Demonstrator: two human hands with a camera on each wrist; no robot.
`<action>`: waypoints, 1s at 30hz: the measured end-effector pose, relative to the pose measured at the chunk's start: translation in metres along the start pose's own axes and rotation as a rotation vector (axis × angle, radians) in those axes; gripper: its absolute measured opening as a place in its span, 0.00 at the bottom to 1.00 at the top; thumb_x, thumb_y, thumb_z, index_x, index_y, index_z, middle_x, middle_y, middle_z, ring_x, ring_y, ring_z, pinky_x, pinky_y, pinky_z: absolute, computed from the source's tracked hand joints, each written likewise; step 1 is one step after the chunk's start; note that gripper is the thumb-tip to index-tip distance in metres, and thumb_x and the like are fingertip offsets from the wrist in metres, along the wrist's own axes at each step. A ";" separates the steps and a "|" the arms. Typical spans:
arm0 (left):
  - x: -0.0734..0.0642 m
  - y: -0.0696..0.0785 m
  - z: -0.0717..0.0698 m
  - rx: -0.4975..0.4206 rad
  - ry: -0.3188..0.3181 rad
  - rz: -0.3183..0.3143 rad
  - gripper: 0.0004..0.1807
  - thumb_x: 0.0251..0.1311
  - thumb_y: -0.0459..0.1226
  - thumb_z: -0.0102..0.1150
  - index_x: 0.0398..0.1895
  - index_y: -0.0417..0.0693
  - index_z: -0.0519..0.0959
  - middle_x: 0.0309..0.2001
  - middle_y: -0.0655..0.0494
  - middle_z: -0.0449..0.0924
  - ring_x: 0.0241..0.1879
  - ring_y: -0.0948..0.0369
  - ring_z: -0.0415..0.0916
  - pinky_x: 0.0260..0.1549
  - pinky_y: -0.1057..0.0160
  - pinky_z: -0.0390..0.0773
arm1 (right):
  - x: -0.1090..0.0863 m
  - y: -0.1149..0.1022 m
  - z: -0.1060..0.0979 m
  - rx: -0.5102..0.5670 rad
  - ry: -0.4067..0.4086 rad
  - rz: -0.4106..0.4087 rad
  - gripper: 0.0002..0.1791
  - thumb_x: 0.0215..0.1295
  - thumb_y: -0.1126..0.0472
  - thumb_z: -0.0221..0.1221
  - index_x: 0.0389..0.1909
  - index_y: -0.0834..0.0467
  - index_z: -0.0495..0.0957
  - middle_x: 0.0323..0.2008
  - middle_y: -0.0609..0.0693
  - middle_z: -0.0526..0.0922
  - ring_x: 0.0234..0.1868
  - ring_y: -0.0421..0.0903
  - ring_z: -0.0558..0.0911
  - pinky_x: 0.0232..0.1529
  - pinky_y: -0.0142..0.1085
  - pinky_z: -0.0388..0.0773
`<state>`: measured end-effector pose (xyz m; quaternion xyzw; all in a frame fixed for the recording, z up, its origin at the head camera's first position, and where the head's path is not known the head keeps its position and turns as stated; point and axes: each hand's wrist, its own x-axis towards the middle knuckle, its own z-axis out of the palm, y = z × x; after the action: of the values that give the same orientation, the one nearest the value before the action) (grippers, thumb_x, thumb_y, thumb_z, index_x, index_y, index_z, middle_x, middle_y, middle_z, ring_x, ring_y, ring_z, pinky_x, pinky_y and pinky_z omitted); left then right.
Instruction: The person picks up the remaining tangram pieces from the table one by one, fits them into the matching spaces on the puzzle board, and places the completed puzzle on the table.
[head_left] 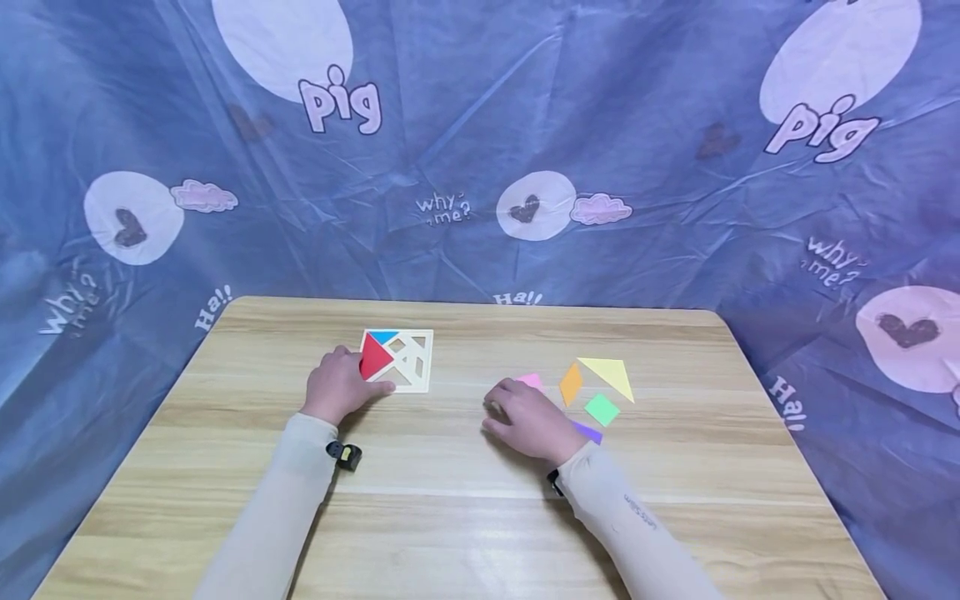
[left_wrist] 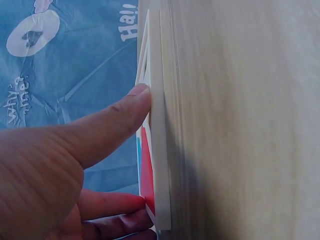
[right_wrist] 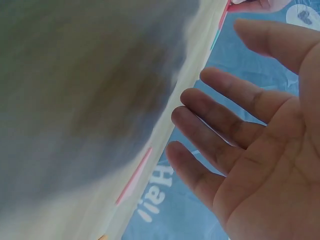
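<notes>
My left hand [head_left: 337, 385] holds a cream tangram board [head_left: 424, 382] by its near left corner. In the left wrist view the thumb [left_wrist: 117, 125] lies against the long near side, while fingertips touch the end by a red triangle [left_wrist: 146, 172]. That red triangle and a blue triangle [head_left: 384, 336] lie at the board's left side; the other cutouts show bare. Over the table to the right is my right hand [head_left: 528, 419], its fingers loosely spread and nothing in them. It partly covers a pink piece [head_left: 531, 381] and a purple piece [head_left: 588, 432].
Beyond the right hand lie an orange parallelogram [head_left: 571, 384], a yellow triangle [head_left: 613, 375] and a green square [head_left: 602, 409], flat on the wooden table [head_left: 450, 517]. A blue printed cloth [head_left: 465, 150] hangs behind the table and along its sides.
</notes>
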<state>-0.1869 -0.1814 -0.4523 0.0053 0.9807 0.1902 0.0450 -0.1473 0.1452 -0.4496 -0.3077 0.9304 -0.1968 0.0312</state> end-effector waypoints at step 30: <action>-0.010 0.026 0.006 0.068 -0.074 0.187 0.29 0.44 0.51 0.83 0.46 0.43 0.88 0.38 0.50 0.79 0.32 0.54 0.74 0.30 0.53 0.76 | 0.024 -0.029 0.022 -0.146 -0.091 -0.111 0.26 0.67 0.51 0.67 0.59 0.63 0.78 0.66 0.63 0.74 0.68 0.58 0.74 0.72 0.46 0.69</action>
<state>-0.1769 -0.1558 -0.4470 0.1051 0.9795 0.1600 0.0631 -0.1467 0.1018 -0.4572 -0.3686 0.9215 -0.1158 0.0399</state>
